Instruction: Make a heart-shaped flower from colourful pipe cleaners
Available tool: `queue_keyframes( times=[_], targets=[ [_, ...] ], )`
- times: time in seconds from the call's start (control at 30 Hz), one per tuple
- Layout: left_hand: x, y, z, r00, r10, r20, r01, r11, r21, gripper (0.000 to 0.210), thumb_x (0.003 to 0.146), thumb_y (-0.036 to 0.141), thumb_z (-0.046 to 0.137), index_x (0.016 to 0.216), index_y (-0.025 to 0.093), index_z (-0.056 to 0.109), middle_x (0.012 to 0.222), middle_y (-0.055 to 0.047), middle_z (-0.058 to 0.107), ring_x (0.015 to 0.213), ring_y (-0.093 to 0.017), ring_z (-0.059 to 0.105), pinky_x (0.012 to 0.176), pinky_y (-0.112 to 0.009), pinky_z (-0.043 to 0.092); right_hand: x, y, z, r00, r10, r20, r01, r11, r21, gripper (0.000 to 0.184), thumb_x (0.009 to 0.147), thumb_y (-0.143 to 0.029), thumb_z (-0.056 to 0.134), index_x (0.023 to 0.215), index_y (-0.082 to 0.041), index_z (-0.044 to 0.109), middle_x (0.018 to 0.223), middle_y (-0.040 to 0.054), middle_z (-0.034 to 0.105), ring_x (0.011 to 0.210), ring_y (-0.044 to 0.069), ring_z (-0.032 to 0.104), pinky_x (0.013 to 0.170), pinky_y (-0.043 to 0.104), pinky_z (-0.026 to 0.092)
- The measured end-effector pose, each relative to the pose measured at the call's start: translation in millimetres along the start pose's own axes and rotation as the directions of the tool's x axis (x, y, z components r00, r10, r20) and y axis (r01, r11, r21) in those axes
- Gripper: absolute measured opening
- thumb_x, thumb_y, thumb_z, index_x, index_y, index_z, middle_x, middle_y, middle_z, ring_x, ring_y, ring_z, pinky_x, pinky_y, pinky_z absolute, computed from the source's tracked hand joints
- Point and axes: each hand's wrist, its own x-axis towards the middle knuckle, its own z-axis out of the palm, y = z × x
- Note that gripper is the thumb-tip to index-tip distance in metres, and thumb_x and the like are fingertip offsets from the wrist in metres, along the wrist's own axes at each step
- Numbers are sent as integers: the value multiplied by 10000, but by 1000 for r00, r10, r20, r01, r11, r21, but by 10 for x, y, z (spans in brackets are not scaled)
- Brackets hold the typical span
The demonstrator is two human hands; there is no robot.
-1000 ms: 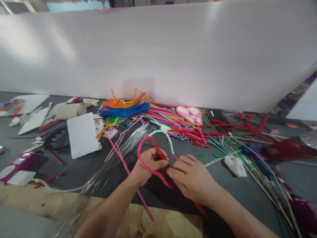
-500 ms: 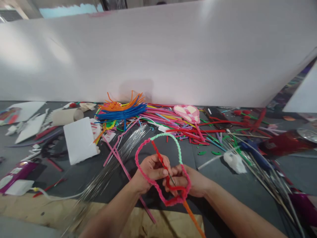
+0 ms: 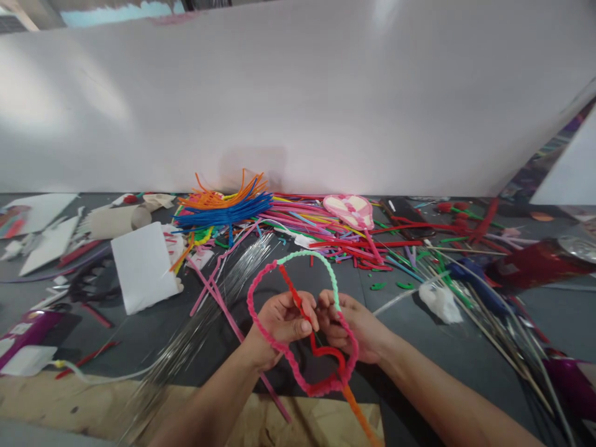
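My left hand (image 3: 282, 326) pinches a red pipe cleaner (image 3: 289, 283) between thumb and fingers. The red strand bends in a curve down to the lower right of a loop of twisted pipe cleaners, part pink (image 3: 251, 301) and part mint green (image 3: 311, 253). From that joint an orange pipe cleaner (image 3: 356, 410) runs down like a stem. Right beside the left fingertips, my right hand (image 3: 358, 326) has its fingers curled closed behind the loop's right side. What they grip, if anything, is hidden.
Blue pipe cleaners (image 3: 228, 212) and orange ones (image 3: 209, 198) lie bundled at the back, near a pink-and-cream heart (image 3: 349, 211). Thin wires (image 3: 186, 338) spread left of my hands. A white card (image 3: 144, 268), white fluff (image 3: 440, 303) and a red can (image 3: 544, 264) lie around.
My right hand has drawn off the red strand's lower part and moved up and right, its fingers curling. My left hand keeps its pinch. The view has shifted slightly.
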Motion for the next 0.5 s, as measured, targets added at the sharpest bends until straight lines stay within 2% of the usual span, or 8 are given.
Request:
queue_keyframes(
  times=[0.07,0.13,0.23,0.3,0.4,0.5],
  targets=[
    [5,14,-9,999,31,-15,-31,999,26,193,603,195,795,676,137,627,616,-13,612,651,-128,584,685,-254,444,-1,-43,-38,999,-31,19,31,999,-20,238,661,-230,742,763,-172,535,540,-70,542,340,2,297,327,122,206],
    [12,22,-16,999,32,-16,-32,999,25,204,596,199,798,670,132,620,632,-17,618,637,-126,585,675,-258,452,-12,-47,-76,998,-9,57,16,992,-125,234,675,-259,749,788,-151,575,558,-57,544,369,13,356,342,130,230],
    [14,15,-17,1000,-14,-3,14,1000,20,221,602,216,792,694,137,607,647,-14,633,520,-107,565,530,-233,445,-39,18,-103,979,149,143,-108,959,-263,309,678,-359,752,796,-108,618,608,-16,586,396,18,408,361,138,262],
    [7,3,-9,999,-40,-12,40,999,31,230,602,220,791,700,142,598,636,-16,646,497,-110,563,488,-225,436,-54,67,-93,960,213,184,-149,940,-306,362,670,-417,746,758,-86,628,624,14,611,414,30,443,378,147,294],
    [-5,-20,15,999,-39,-30,40,999,31,241,582,214,805,689,143,601,605,-21,650,585,-133,590,582,-245,466,-63,79,-61,955,189,229,-105,936,-335,385,661,-449,740,650,-94,589,538,-7,566,411,38,441,385,151,296],
    [-9,-46,37,999,-47,-27,46,999,-22,237,571,213,811,678,140,613,624,-14,637,599,-124,581,623,-253,463,-65,28,-55,969,133,210,-29,901,-433,368,691,-458,704,679,-131,537,495,-54,493,378,33,379,372,157,272]
  ],
)
